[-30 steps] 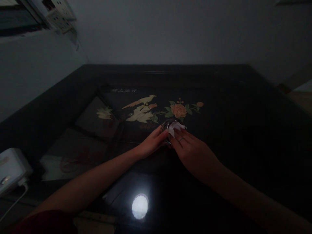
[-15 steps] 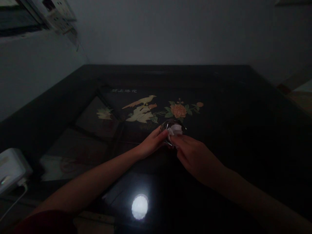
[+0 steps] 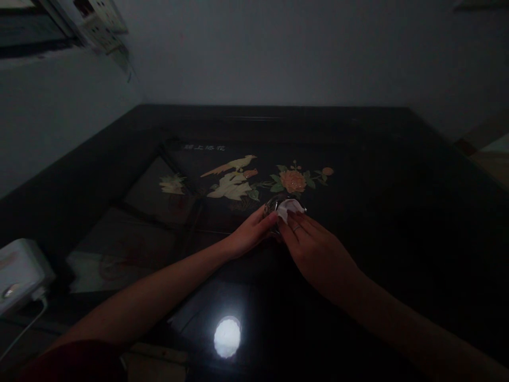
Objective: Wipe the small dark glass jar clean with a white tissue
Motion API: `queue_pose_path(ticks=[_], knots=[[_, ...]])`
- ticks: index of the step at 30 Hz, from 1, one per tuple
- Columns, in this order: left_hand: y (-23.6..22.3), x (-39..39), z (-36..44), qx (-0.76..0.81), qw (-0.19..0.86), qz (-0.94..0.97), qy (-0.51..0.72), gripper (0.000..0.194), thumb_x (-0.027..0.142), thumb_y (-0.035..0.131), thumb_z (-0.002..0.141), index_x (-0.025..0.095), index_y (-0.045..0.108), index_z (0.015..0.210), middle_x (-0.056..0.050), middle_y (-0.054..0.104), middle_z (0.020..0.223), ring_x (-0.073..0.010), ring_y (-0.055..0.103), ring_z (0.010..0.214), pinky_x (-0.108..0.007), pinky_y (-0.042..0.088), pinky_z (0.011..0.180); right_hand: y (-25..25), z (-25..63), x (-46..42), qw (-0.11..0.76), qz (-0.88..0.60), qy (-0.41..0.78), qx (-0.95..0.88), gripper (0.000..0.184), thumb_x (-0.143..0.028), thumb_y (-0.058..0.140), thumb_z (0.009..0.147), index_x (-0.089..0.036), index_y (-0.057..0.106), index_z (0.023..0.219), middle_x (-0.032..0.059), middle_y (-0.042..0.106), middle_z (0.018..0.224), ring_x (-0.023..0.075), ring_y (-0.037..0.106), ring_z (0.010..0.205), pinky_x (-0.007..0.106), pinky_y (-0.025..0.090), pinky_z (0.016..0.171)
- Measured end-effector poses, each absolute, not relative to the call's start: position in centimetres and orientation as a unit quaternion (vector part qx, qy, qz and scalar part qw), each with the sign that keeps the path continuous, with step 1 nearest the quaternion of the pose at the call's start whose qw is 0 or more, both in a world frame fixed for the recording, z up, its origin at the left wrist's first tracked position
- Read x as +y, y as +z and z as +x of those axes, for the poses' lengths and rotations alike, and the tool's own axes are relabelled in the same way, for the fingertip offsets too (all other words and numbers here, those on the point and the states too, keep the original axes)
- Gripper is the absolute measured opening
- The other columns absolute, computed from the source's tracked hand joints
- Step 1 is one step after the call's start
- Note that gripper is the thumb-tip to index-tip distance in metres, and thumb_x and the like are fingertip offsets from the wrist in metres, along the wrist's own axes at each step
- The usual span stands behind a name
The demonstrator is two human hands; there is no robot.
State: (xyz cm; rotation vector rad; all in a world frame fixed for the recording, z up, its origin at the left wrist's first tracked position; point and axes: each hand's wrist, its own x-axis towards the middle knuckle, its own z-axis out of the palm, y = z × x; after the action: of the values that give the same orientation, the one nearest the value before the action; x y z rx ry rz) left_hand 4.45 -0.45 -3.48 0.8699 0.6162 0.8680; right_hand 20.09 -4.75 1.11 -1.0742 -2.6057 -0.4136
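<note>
Over the dark tabletop, my left hand (image 3: 254,229) is closed around the left side of a small shiny, rounded object (image 3: 272,203). Its surface reflects light like glass or polished metal; in this dimness I cannot make out its exact kind. My right hand (image 3: 312,241) presses a crumpled white tissue (image 3: 291,207) against the object's upper right side. The right fingers lie over the tissue, and a ring shows on one of them. Both hands meet near the middle of the view, and much of the object is hidden behind fingers and tissue.
The glossy black table (image 3: 358,159) bears an inlaid bird (image 3: 234,165) and flower (image 3: 293,181). A white device (image 3: 24,270) with a cable stands at the left edge. Power sockets (image 3: 103,32) hang on the wall. A lamp's round reflection (image 3: 227,337) shines in the tabletop.
My right hand has shifted slightly, its fingers now stretched more over the tissue, which is spread further to the right across the object. My left hand keeps its hold.
</note>
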Motion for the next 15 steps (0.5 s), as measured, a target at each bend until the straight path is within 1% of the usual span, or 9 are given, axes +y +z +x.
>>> queue_pose_path(ticks=[2, 4, 8, 10, 12, 15], knots=[[-3.6, -0.4, 4.4, 0.287, 0.774, 0.401, 0.398, 0.055, 0.054, 0.073, 0.069, 0.019, 0.06, 0.109, -0.006, 0.064, 0.102, -0.0159, 0.059, 0.085, -0.026, 0.046, 0.071, 1.4, 20.1, -4.9, 0.14, -0.376, -0.142, -0.905, 0.033, -0.002, 0.045, 0.086, 0.003, 0.062, 0.114, 0.0259, 0.069, 0.108, 0.0298, 0.067, 0.103, 0.043, 0.053, 0.092], [-3.7, -0.3, 4.3, 0.286, 0.774, 0.4, 0.398, 0.054, 0.053, 0.073, 0.069, 0.019, 0.06, 0.108, -0.005, 0.064, 0.099, -0.0151, 0.059, 0.082, -0.026, 0.046, 0.071, 1.8, 20.1, -4.9, 0.141, -0.376, -0.126, -0.907, 0.03, -0.002, 0.047, 0.084, 0.0, 0.065, 0.108, 0.0226, 0.072, 0.101, 0.0283, 0.069, 0.095, 0.041, 0.054, 0.088], [-4.1, -0.3, 4.3, 0.275, 0.772, 0.403, 0.406, 0.052, 0.052, 0.073, 0.071, 0.019, 0.06, 0.109, -0.003, 0.064, 0.093, -0.0136, 0.06, 0.078, -0.026, 0.047, 0.071, 2.5, 20.3, -4.9, 0.155, -0.395, -0.035, -0.905, 0.029, 0.0, 0.046, 0.08, -0.007, 0.067, 0.099, 0.0154, 0.074, 0.092, 0.0239, 0.07, 0.081, 0.036, 0.057, 0.077], [-4.2, -0.3, 4.3, 0.276, 0.772, 0.403, 0.406, 0.053, 0.051, 0.073, 0.071, 0.018, 0.059, 0.11, -0.003, 0.064, 0.092, -0.0133, 0.06, 0.078, -0.025, 0.047, 0.071, 2.7, 20.3, -4.9, 0.164, -0.411, 0.016, -0.897, 0.033, 0.0, 0.045, 0.079, -0.009, 0.066, 0.102, 0.013, 0.074, 0.093, 0.0223, 0.07, 0.081, 0.034, 0.058, 0.076], [-4.3, -0.3, 4.3, 0.278, 0.773, 0.4, 0.405, 0.054, 0.052, 0.073, 0.07, 0.018, 0.059, 0.11, -0.003, 0.064, 0.091, -0.0128, 0.059, 0.077, -0.025, 0.047, 0.07, 2.5, 20.3, -4.8, 0.182, -0.419, 0.05, -0.888, 0.036, 0.001, 0.043, 0.078, -0.011, 0.064, 0.106, 0.0118, 0.074, 0.096, 0.0213, 0.07, 0.085, 0.033, 0.057, 0.078], [-4.3, -0.3, 4.2, 0.281, 0.774, 0.394, 0.408, 0.054, 0.053, 0.074, 0.069, 0.018, 0.058, 0.107, -0.002, 0.063, 0.09, -0.012, 0.059, 0.074, -0.024, 0.047, 0.067, 1.8, 20.2, -4.8, 0.208, -0.408, 0.053, -0.887, 0.038, 0.002, 0.04, 0.08, -0.011, 0.063, 0.107, 0.0131, 0.072, 0.104, 0.0217, 0.068, 0.095, 0.035, 0.057, 0.085]])
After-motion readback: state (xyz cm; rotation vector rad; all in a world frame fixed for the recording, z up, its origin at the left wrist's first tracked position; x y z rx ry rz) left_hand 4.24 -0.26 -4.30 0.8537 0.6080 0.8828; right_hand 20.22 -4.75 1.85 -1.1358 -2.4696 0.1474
